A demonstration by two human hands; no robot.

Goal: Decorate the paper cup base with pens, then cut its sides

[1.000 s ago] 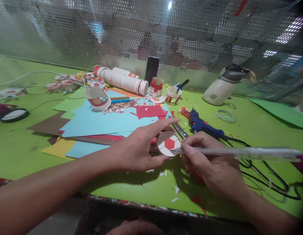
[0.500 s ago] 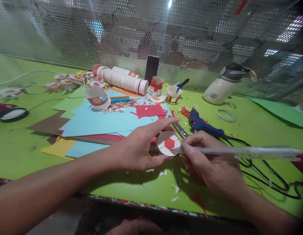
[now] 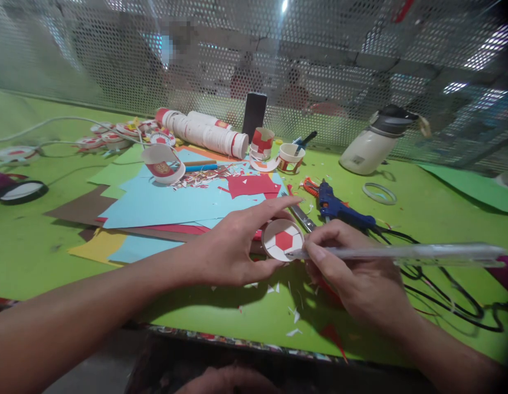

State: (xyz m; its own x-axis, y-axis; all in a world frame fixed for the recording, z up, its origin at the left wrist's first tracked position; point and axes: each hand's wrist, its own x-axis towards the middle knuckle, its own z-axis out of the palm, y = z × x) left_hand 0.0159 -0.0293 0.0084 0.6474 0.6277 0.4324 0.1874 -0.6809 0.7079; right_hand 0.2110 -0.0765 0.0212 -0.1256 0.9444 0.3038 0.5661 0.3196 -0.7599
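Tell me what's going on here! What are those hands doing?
A person sits at a green table with a small round white piece that has a red patch in its middle. The left hand holds it between thumb and fingers. The right hand holds a pen, with its tip at the white part just below the red patch. Colored paper lies beyond the left arm, and a blue glue gun lies beyond the right hand.

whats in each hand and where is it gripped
The left hand holds the round white piece around its outer edge; the right hand pinches the clear pen close to its writing tip.
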